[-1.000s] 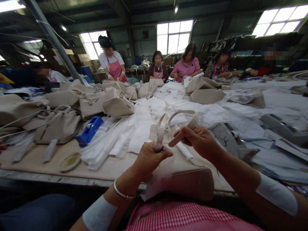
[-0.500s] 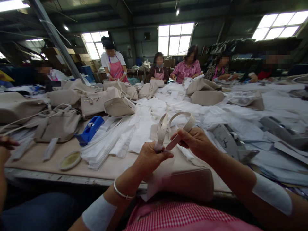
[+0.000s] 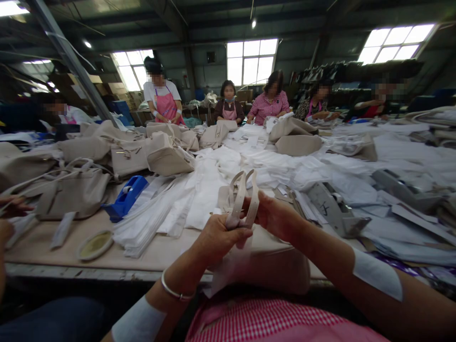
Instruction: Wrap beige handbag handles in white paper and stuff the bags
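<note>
A beige handbag (image 3: 274, 268) lies on the table edge right in front of me, its two looped handles (image 3: 253, 202) standing up. My left hand (image 3: 221, 237) is closed round the lower ends of the handles, thumb on the near side. On the other side, my right hand (image 3: 280, 216) grips the right handle, its fingertips partly hidden behind the strap. A thin, whitish translucent sheet (image 3: 226, 273) hangs below my left hand, over the bag's left side.
More beige handbags (image 3: 76, 190) are piled at the left. A blue tape dispenser (image 3: 126, 197), a round dish (image 3: 94, 245) and white wrapping sheets (image 3: 142, 232) lie nearby. At right stands a grey tape dispenser (image 3: 333, 209). Another person's hand (image 3: 16, 207) shows at far left; several co-workers sit or stand opposite.
The right handle has swung from a wide loop to upright beside the left one. My right hand has shifted lower and left, behind the strap. The view has turned slightly right.
</note>
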`<state>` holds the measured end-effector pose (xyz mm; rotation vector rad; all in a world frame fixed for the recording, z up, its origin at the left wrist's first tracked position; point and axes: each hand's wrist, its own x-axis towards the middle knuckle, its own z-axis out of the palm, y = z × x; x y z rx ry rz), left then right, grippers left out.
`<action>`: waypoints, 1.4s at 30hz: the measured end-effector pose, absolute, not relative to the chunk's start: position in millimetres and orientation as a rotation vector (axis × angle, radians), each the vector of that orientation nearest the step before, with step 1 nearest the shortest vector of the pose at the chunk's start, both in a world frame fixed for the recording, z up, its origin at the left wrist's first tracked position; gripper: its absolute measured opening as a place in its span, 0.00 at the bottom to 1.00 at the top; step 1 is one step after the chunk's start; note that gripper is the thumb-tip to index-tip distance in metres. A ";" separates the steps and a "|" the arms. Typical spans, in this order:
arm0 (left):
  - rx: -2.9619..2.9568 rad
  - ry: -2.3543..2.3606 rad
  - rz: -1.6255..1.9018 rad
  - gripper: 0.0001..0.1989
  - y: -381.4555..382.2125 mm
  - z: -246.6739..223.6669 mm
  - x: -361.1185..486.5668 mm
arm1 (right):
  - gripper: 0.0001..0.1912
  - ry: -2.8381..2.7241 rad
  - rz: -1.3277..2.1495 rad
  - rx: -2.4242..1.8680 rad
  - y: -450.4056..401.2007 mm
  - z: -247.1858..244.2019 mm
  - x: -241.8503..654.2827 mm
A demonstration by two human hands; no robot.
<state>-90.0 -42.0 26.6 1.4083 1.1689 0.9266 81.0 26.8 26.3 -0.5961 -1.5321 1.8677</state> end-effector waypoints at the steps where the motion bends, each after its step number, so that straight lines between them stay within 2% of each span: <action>1: 1.417 1.171 0.907 0.12 -42.2 27.6 -89.5 | 0.29 -1.335 1.956 -0.645 29.8 25.7 79.7; 3: 1.438 1.183 0.905 0.12 -42.1 29.2 -89.5 | 0.23 -1.129 1.983 -0.716 32.2 23.5 76.3; 5: 1.433 1.218 0.948 0.13 -41.3 30.1 -90.6 | 0.19 -1.241 1.856 -0.742 27.8 20.3 72.8; 9: 1.338 1.273 1.006 0.17 -40.7 30.3 -93.9 | 0.19 -1.645 1.620 -0.677 10.1 17.8 70.2; 11: 1.328 1.244 0.986 0.16 -41.6 29.6 -94.1 | 0.22 -1.559 1.774 -0.636 7.8 20.6 70.0; 14: 1.358 1.218 0.909 0.15 -43.0 27.3 -92.0 | 0.27 -1.118 2.121 -0.574 16.0 25.7 67.2; 17: 1.378 1.233 0.853 0.17 -42.8 23.8 -90.0 | 0.19 -0.932 2.208 -0.579 25.0 25.4 60.5; 19: 1.359 1.257 0.865 0.17 -41.7 21.2 -90.0 | 0.15 -0.977 2.139 -0.617 25.6 21.7 55.1; 23: 1.212 1.204 0.985 0.15 -40.3 14.2 -91.3 | 0.16 -0.967 1.934 -0.686 18.8 13.7 47.7; 29: 0.831 0.976 1.134 0.23 -39.8 -0.4 -89.7 | 0.17 -1.008 1.855 -0.696 20.6 10.6 49.9; 35: 0.529 0.908 1.143 0.15 -35.1 -3.1 -89.0 | 0.16 -1.073 1.830 -0.688 25.1 8.9 55.1; 42: 0.599 0.943 1.088 0.14 -31.4 11.7 -93.4 | 0.15 -1.291 1.668 -0.707 26.9 21.8 60.4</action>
